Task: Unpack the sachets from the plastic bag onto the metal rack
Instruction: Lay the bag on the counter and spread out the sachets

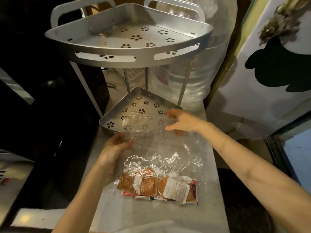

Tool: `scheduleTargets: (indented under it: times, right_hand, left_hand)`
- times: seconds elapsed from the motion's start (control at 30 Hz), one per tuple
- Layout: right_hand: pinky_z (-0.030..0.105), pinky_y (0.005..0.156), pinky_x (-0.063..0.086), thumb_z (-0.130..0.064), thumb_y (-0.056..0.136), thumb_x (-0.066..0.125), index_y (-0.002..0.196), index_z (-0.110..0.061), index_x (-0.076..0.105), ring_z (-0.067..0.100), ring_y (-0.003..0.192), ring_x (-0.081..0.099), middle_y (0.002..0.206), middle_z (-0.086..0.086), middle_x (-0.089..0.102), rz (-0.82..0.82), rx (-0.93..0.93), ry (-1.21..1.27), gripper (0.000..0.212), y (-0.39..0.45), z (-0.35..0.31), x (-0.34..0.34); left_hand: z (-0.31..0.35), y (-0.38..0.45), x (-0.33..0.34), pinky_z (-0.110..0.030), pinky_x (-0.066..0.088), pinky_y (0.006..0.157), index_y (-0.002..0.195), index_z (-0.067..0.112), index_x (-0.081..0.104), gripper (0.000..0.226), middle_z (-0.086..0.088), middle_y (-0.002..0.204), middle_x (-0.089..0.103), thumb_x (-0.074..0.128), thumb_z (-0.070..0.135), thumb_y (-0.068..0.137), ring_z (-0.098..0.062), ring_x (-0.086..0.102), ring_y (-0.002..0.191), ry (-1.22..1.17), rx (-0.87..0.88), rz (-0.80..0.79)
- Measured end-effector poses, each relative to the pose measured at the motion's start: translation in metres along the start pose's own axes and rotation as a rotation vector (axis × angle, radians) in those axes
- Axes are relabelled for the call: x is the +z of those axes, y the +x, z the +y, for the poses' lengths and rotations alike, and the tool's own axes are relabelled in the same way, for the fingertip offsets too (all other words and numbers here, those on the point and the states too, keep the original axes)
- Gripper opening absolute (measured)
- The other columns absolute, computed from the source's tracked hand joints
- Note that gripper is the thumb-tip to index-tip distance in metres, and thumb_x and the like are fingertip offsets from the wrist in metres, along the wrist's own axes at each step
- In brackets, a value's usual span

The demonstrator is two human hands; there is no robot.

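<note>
A clear, crinkled plastic bag [159,148] lies on the desk [212,190], orange-and-white sachets [158,185] bunched at its near end. Left hand [114,145] and right hand [181,121] pinch its mouth over the metal rack [107,119] lower shelf.

a narrow pale grey speckled countertop [168,214] runs forward under dim warm light, a large clear ribbed plastic water bottle [198,78] behind, white black-patterned fabric [262,84] at right.

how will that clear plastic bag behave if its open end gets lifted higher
The plastic bag looks thin and crinkled, so it would probably flop rather than hold shape. The sachets sit bunched at its near end, so they would likely stay pooled there. Its glossy film may be slippery.
</note>
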State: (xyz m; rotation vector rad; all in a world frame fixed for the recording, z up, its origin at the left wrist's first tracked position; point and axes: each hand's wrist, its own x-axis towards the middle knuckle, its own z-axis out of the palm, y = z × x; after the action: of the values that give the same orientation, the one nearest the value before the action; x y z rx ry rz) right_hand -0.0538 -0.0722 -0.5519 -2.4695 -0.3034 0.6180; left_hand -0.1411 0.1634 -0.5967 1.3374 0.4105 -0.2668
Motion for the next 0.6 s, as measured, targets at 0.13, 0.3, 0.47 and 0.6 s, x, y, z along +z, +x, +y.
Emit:
scheduleTargets:
  times: [0.13,0.3,0.47,0.6]
  right_hand:
    - [0.028,0.096,0.043,-0.027,0.075,0.072,0.131,-0.022,0.046,0.021,0.116,0.051,0.128,0.006,0.052,-0.074,0.022,-0.029,0.062,0.002,-0.010,-0.016]
    - [0.038,0.098,0.043,-0.032,0.074,0.072,0.113,-0.004,0.060,0.028,0.112,0.055,0.120,0.009,0.061,-0.166,0.056,-0.127,0.049,-0.003,-0.026,-0.035]
    - [0.030,0.091,0.044,-0.026,0.076,0.069,0.112,-0.012,0.060,0.020,0.105,0.056,0.109,-0.002,0.060,-0.200,0.056,-0.122,0.039,-0.017,-0.037,-0.041]
    - [0.034,0.090,0.051,-0.031,0.073,0.070,0.113,-0.007,0.061,0.024,0.102,0.063,0.110,0.003,0.066,-0.244,0.079,-0.132,0.047,-0.025,-0.040,-0.041]
  left_hand:
    - [0.005,-0.004,0.005,-0.012,0.049,0.048,0.081,0.023,0.053,0.030,0.012,0.063,0.071,0.057,-0.007,0.081,0.001,0.066,0.057,0.010,0.045,-0.018]
    - [0.008,-0.002,0.000,-0.021,0.052,0.069,0.115,0.011,0.050,0.042,-0.001,0.100,0.062,0.066,0.003,0.077,-0.010,0.067,0.084,0.056,0.020,-0.022]
    - [0.014,-0.013,0.008,-0.035,0.052,0.089,0.121,0.020,0.044,0.056,-0.008,0.114,0.060,0.074,0.019,0.073,-0.022,0.060,0.103,0.344,0.121,0.013]
    - [0.006,-0.041,0.033,-0.034,0.036,0.103,0.134,0.015,0.036,0.065,-0.004,0.132,0.045,0.069,0.022,0.078,-0.020,0.043,0.123,0.814,0.533,0.420]
